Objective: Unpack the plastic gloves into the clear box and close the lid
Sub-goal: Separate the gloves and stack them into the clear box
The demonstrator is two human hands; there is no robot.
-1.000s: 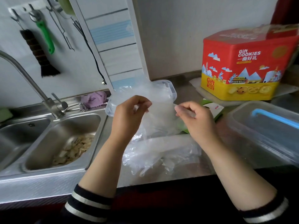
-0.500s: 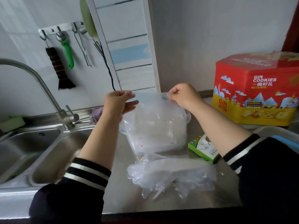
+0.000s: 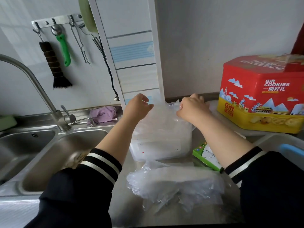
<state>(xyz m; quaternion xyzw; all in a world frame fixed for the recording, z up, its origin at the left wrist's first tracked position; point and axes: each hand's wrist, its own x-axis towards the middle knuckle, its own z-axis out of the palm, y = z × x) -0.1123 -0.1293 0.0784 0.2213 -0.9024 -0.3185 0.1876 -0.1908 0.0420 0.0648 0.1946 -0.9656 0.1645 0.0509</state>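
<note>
Head view, mid-task: both hands, left & right, pinching a bunch of plastic gloves and feeding it into the clear box at the middle of the surface. Second glove pile lying in front, not yet packed; lid not seen, closing not yet done. Working in tight room: sink edge just left, green packet & cookie tin crowding right, wall close behind.

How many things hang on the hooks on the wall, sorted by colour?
Black: 1, brush
Green: 1, tool
Silver: 2, peeler, utensil
Total: 4
</note>
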